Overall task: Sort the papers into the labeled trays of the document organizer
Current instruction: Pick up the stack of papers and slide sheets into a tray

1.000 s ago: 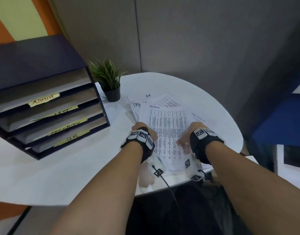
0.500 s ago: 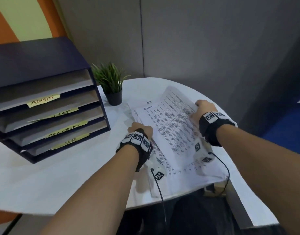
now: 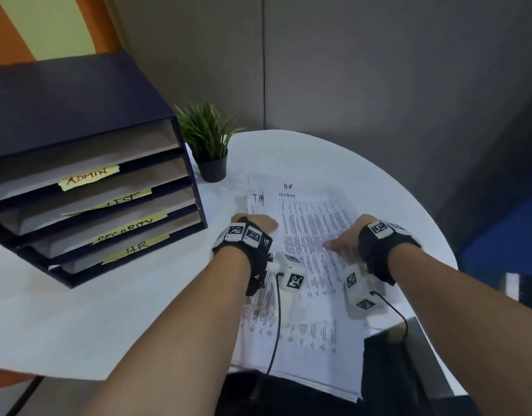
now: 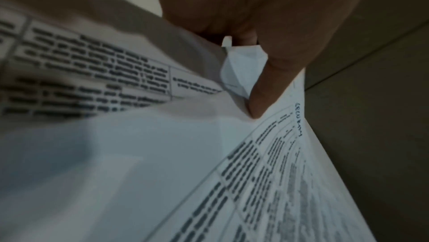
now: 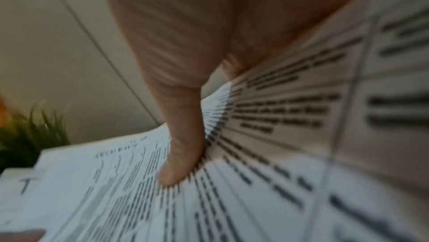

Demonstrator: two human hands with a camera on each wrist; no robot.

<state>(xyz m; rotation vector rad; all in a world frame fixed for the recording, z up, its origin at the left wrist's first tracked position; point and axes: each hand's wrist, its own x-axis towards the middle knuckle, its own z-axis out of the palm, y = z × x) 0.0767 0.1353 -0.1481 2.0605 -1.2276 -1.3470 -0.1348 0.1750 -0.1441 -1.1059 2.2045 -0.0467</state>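
Observation:
A stack of printed papers [image 3: 288,334] lies on the white round table [image 3: 108,310]. Its top sheet [image 3: 310,223] is headed SECURITY. My left hand [image 3: 252,225] holds the sheet's left edge; in the left wrist view its thumb [image 4: 262,89] presses on the sheet [image 4: 267,181] with a curled paper edge pinched behind it. My right hand [image 3: 346,240] grips the right side, thumb [image 5: 181,154] on the print and the sheet [image 5: 290,117] rising over hidden fingers. The dark blue organizer [image 3: 78,115] stands at the left, trays labelled ADMIN, a partly hidden word, SECURITY and HR.
A small potted plant [image 3: 209,145] stands between the organizer and the papers. Sheets headed HR [image 3: 288,186] and TP [image 3: 257,199] peek out beneath the top one. The stack overhangs the near table edge. Grey partitions close the back; a blue seat [image 3: 505,235] is at the right.
Half a second ago the top sheet was swung askew with my right hand far out to the right. Now that hand is back nearer me and the sheet lies square on the stack.

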